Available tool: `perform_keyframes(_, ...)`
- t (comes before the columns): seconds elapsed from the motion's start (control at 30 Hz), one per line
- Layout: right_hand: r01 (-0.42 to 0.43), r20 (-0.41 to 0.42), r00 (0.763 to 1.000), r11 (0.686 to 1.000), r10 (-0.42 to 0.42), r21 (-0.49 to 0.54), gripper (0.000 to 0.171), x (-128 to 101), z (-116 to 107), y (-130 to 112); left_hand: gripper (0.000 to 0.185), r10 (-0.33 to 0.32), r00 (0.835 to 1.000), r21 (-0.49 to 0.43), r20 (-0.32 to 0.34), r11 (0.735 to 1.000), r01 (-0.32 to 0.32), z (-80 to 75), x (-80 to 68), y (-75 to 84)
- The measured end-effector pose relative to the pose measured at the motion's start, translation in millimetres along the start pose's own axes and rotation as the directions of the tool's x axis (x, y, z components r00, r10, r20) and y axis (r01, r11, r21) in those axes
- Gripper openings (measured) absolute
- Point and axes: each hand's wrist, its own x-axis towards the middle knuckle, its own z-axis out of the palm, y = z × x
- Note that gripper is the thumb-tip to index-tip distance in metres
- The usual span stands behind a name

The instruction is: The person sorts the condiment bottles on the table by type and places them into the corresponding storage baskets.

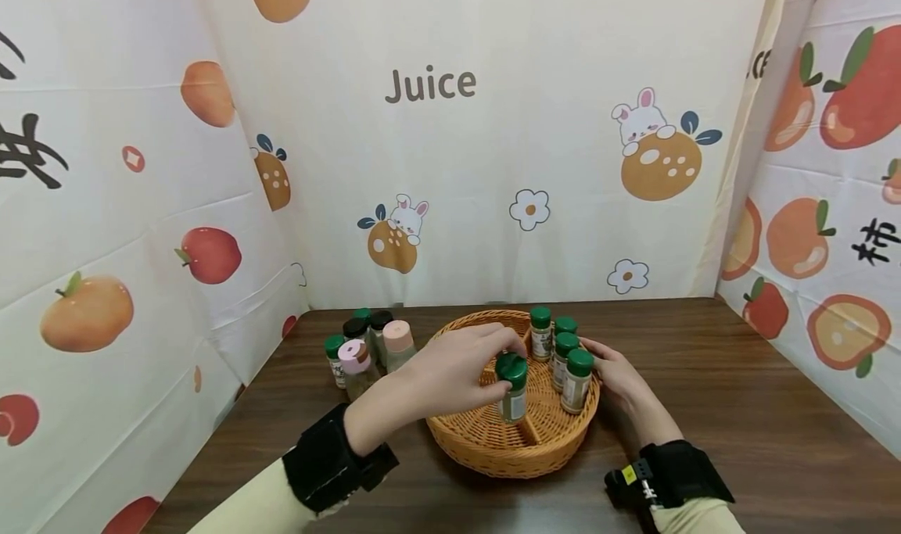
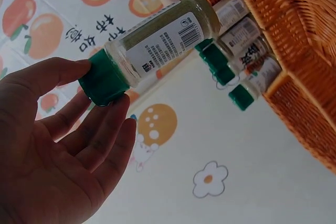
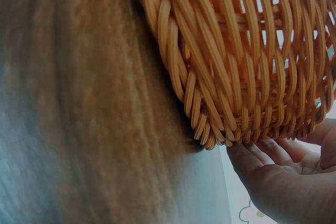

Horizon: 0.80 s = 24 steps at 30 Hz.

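On the dark wood counter (image 1: 739,409) sits the round wicker basket (image 1: 493,448), divided into compartments. The big risk is the basket skidding or tipping, because the right hand (image 1: 619,378) only rests against its right outer wall, fingers straight and clamped on nothing. Inside, along the right side, four green-capped jars (image 1: 570,362) stand close together; a nudge from a passing wrist could topple them like pins. Now the smallest piece: the spice jar (image 1: 514,389) stands over the front compartment, and the left hand (image 1: 450,374) pinches only its green cap (image 2: 103,81) with fingertips. That light pinch could let it slip or tilt against the divider. Left of the basket, other bottles (image 1: 366,350) wait, well apart from the right hand.
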Motion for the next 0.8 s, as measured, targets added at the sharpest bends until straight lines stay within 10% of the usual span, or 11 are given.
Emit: perform_keyframes(0.8, 0.032, 0.025, 0.999, 0.999, -0.033, 0.026, 0.051, 0, -4, 3, 0.031, -0.020, 0.988, 0.023, 0.156, 1.000, 0.017, 64.7, 68.9, 1.4)
